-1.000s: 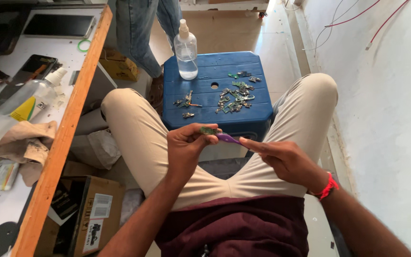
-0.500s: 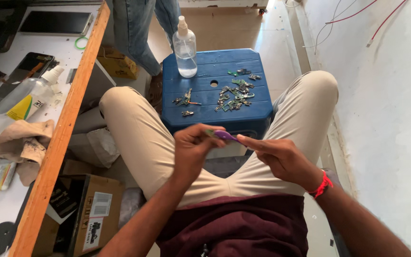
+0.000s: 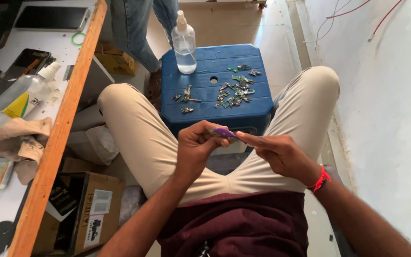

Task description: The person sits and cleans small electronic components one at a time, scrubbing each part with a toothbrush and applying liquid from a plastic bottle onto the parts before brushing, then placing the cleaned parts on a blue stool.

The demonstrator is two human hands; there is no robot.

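Hands point(image 3: 243, 145) around small purple tool point(image 3: 225, 133), tip green.

Bright, even daylight fills the scene; the wall point(image 3: 396, 119) at right is nearly washed out. Shadows are soft under the legs. Focus is sharp at centre, and the wide lens bends lines near the edges.

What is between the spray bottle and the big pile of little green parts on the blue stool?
Only bare blue stool top with its round hole, in the head view.
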